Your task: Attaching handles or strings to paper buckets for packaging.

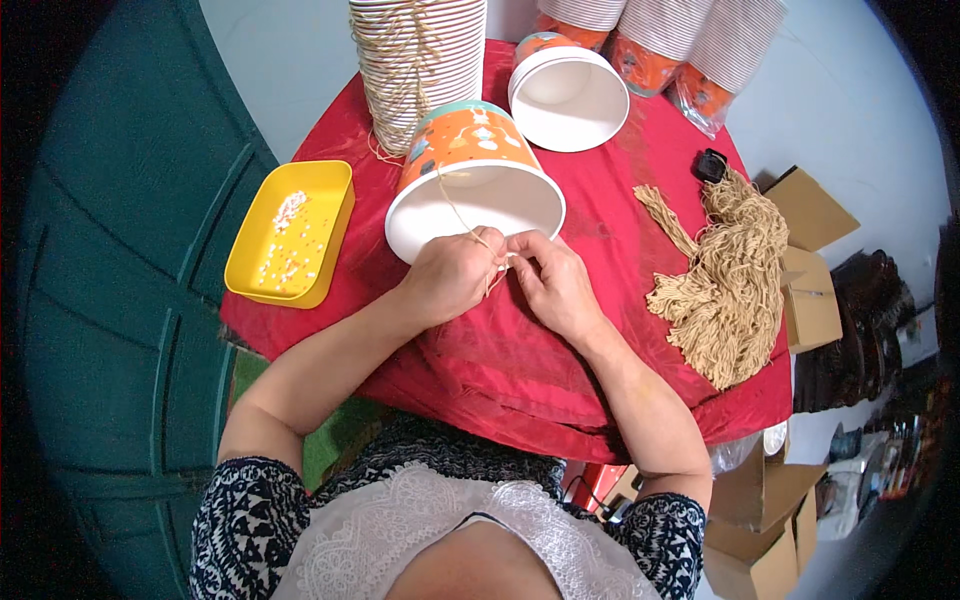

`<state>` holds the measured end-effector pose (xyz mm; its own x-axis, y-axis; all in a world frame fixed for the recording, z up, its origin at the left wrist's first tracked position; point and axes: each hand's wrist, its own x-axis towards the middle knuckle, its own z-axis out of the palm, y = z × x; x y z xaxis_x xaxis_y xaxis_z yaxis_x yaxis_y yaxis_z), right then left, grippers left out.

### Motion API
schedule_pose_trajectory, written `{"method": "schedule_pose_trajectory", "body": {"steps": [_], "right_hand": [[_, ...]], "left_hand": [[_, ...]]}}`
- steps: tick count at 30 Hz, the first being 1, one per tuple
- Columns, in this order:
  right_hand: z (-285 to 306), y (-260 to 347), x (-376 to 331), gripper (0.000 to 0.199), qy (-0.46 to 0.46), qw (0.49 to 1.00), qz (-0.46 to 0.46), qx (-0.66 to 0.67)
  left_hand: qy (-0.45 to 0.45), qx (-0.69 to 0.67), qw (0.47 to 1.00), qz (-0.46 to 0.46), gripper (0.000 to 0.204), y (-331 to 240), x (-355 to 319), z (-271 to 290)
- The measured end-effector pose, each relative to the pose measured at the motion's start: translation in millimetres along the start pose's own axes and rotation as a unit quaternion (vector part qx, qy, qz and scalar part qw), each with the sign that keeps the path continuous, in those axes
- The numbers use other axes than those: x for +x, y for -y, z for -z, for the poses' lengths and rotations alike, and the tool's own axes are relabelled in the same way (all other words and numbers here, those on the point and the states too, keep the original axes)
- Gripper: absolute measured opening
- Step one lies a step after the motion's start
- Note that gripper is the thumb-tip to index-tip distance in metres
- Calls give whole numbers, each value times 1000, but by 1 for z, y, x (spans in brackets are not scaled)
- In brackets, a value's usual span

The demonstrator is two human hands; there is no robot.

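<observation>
A large paper bucket (475,150), orange with a mint band and printed figures, lies on its side with its white mouth toward me. Both my hands meet at the near edge of its rim. My left hand (455,275) is closed on a tan cord (452,203), which runs up over the rim to the bucket's outside. The fingers of my right hand (552,280) pinch the cord close beside the left fingertips. Something small and white shows between the fingertips; its kind is too small to tell.
At left sits a yellow tray (336,235) with small white and orange pieces. A tall stack of buckets (420,70) with cords stands behind. Another bucket (570,100) lies farther right, near wrapped stacks (655,50). A bundle of tan cords (725,280) lies at right on the red cloth (500,370).
</observation>
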<state>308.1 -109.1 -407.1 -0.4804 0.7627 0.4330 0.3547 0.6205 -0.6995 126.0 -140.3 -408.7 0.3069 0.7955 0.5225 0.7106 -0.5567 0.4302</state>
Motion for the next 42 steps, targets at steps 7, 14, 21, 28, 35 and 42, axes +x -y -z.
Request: {"method": "schedule_pose_trajectory", "body": {"steps": [7,14,21,28,35,42], "right_hand": [[-4,-7,-1,24,-20,999,24,-13],[-3,-3,0,22,4,1000,3,-12],[-1,-6,1,13,39,999,-21,-16],[-1,-2,0,10,33,998,-47,7],[1,2,-2,6,22,998,-35,57],[1,-1,-3,4,37,994,-8,104]], "left_hand": [[-17,19,999,-22,12,2,1,-5],[-20,2,1000,-23,12,3,1,-8],[-15,-12,1000,-18,10,3,1,-8],[20,-60,995,78,7,0,-2,-3],[30,-123,983,137,5,0,1,2],[-5,-136,980,145,7,2,-1,0]]}}
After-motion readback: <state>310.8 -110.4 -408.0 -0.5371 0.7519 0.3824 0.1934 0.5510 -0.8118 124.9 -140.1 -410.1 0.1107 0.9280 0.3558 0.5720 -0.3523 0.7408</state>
